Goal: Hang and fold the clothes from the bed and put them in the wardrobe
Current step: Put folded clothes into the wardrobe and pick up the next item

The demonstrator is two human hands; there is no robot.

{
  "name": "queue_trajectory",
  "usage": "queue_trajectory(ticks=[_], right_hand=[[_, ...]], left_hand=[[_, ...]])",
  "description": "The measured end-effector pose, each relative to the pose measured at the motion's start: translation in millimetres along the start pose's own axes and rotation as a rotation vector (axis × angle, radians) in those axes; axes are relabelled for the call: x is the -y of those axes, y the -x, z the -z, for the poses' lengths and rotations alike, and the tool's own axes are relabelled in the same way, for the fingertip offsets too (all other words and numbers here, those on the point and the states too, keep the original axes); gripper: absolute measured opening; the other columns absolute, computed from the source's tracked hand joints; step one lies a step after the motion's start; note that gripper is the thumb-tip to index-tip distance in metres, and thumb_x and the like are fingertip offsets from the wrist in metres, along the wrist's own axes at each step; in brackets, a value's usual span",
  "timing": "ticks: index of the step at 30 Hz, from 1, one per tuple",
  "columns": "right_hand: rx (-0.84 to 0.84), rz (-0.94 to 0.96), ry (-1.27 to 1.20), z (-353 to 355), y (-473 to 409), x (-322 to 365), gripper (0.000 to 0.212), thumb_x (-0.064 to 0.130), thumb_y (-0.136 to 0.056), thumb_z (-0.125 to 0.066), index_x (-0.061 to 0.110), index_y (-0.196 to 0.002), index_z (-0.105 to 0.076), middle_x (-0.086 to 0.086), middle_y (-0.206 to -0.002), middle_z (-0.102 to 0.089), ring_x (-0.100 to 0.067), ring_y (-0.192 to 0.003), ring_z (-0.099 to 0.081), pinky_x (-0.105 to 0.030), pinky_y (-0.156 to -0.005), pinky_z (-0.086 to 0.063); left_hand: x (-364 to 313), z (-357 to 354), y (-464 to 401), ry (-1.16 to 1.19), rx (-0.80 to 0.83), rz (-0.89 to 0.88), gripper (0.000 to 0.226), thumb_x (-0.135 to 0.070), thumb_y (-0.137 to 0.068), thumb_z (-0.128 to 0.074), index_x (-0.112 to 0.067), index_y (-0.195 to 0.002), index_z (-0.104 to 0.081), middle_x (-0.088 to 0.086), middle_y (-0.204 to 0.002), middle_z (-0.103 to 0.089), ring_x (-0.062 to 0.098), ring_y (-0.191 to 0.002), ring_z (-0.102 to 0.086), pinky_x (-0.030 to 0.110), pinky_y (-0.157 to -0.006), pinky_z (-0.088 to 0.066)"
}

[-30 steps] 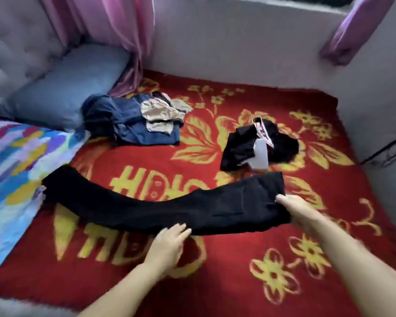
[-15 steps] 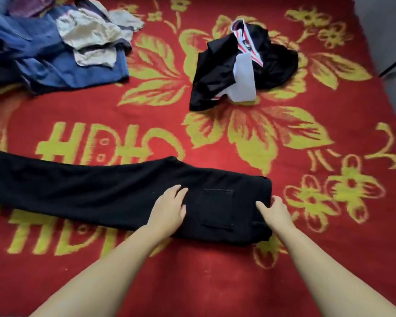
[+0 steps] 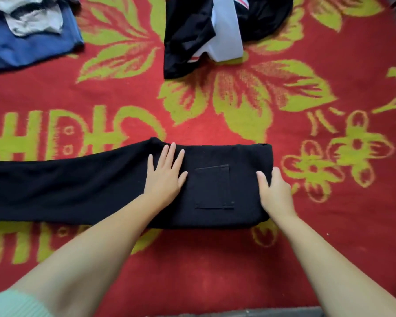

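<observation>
Trousers (image 3: 89, 188): black, folded lengthwise, laid flat across the bedspread from 9 o'clock to just right of centre; waist end at 3 o'clock, leg running off the left edge; 1 back pocket (image 3: 214, 187) facing up between the 2 hands.
Left hand (image 3: 166, 177): flat on the trousers just left of the pocket, fingers straight and slightly spread, pointing to 12 o'clock, palm pressing the cloth.
Right hand (image 3: 276, 193): at the waist end of the trousers, at 3 o'clock from the pocket; thumb lying on top of the cloth, fingers curled over the edge, gripping the waistband.
Bedspread (image 3: 215, 266): red with yellow-green flowers, leaves and lettering, under everything.
Black garment (image 3: 188, 35): crumpled heap at 12 o'clock, well apart from the trousers, with a white panel (image 3: 226, 40) and a red-striped trim at the top edge.
Blue garment (image 3: 32, 49): at 10 o'clock, spread flat, cut off by the frame edge.
Pale cloth (image 3: 32, 21): rumpled, lying on the blue garment.
Sleeve (image 3: 14, 303): pale green, at 7 o'clock on the left arm.
</observation>
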State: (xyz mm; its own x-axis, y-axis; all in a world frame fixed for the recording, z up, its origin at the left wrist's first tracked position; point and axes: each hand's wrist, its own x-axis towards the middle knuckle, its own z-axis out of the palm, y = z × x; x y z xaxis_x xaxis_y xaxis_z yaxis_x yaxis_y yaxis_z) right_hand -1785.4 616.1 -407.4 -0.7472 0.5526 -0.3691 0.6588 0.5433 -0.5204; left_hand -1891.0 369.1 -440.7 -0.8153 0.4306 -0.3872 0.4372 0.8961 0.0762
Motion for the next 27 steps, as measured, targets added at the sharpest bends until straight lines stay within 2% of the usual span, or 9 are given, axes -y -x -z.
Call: queue_trajectory(ticks=[4,7,9,12,16,18,20,23,27], right_hand=[[-0.128,-0.112,0.163,58,-18,-48,0.029,0.036,-0.097,-0.046,0.008,-0.092,-0.041,-0.031,-0.093,-0.059,-0.048,-0.091,-0.056,-0.045,-0.068,-0.036],[-0.021,-0.27,0.34,79,-38,-76,0.036,0.031,-0.097,-0.047,0.003,-0.118,-0.04,-0.032,-0.117,-0.054,-0.048,-0.108,-0.052,-0.047,-0.079,-0.039],[-0.013,-0.287,0.4,70,-44,-74,0.06,0.021,-0.093,-0.053,0.005,-0.143,-0.025,-0.024,-0.142,-0.037,-0.041,-0.13,-0.036,-0.051,-0.1,-0.033],[-0.123,-0.079,0.53,37,-33,-35,0.083,0.019,-0.087,-0.058,0.003,-0.151,-0.006,-0.017,-0.158,-0.009,-0.032,-0.146,-0.004,-0.058,-0.113,-0.009],[0.087,0.46,0.597,-35,-10,39,0.072,0.033,-0.095,-0.049,0.012,-0.152,-0.01,-0.009,-0.16,-0.002,-0.028,-0.148,-0.001,-0.058,-0.114,-0.01],[0.26,0.492,0.6,-72,-2,63,0.066,0.04,-0.1,-0.035,0.021,-0.153,0.0,-0.001,-0.16,0.011,-0.021,-0.147,0.011,-0.054,-0.117,-0.002],[0.294,0.43,0.609,-107,4,84,0.063,0.044,-0.101,-0.026,0.024,-0.152,0.007,-0.001,-0.159,0.017,-0.02,-0.146,0.017,-0.052,-0.116,0.004],[0.213,0.356,0.585,-148,15,110,0.063,0.041,-0.102,-0.024,0.018,-0.152,0.007,-0.005,-0.159,0.016,-0.022,-0.146,0.015,-0.055,-0.115,0.004],[0.18,0.595,0.621,-203,41,154,0.057,0.038,-0.097,-0.03,0.021,-0.15,-0.02,-0.009,-0.158,-0.017,-0.029,-0.146,-0.012,-0.061,-0.111,-0.014]], left_hand=[[-27,-15,21,0.036,-0.062,-0.005,0.062,-0.046,-0.092,-0.024,-0.018,-0.145,-0.037,0.008,-0.154,-0.029,0.024,-0.142,-0.029,0.059,-0.107,-0.026],[-43,-37,24,0.053,0.021,0.027,0.068,-0.052,-0.09,-0.016,-0.022,-0.149,-0.026,0.006,-0.158,-0.018,0.023,-0.145,-0.02,0.06,-0.11,-0.018],[-47,-44,21,0.026,0.048,0.041,0.072,-0.056,-0.085,-0.002,-0.025,-0.15,0.0,0.003,-0.158,0.01,0.019,-0.147,0.002,0.059,-0.112,-0.001],[-45,-45,20,0.024,0.075,-0.013,0.07,-0.057,-0.079,0.012,-0.029,-0.142,0.023,-0.002,-0.149,0.031,0.012,-0.138,0.029,0.053,-0.112,0.014],[-11,-49,31,0.031,-0.051,-0.085,0.065,-0.052,-0.092,-0.02,-0.021,-0.149,-0.022,0.004,-0.157,-0.023,0.017,-0.145,-0.01,0.049,-0.114,-0.009],[12,-50,36,0.026,-0.068,-0.084,0.061,-0.05,-0.093,-0.027,-0.02,-0.146,-0.032,0.005,-0.153,-0.032,0.019,-0.142,-0.02,0.05,-0.111,-0.015],[43,-51,46,0.023,-0.074,-0.057,0.06,-0.05,-0.093,-0.027,-0.021,-0.146,-0.03,0.004,-0.153,-0.032,0.019,-0.142,-0.02,0.05,-0.11,-0.016],[99,-57,56,0.023,-0.083,-0.008,0.06,-0.05,-0.094,-0.026,-0.022,-0.147,-0.028,0.002,-0.154,-0.03,0.018,-0.142,-0.019,0.049,-0.111,-0.015],[196,-63,77,-0.023,-0.075,0.038,0.061,-0.051,-0.094,-0.026,-0.023,-0.148,-0.028,-0.003,-0.155,-0.027,0.013,-0.142,-0.019,0.05,-0.111,-0.015]])
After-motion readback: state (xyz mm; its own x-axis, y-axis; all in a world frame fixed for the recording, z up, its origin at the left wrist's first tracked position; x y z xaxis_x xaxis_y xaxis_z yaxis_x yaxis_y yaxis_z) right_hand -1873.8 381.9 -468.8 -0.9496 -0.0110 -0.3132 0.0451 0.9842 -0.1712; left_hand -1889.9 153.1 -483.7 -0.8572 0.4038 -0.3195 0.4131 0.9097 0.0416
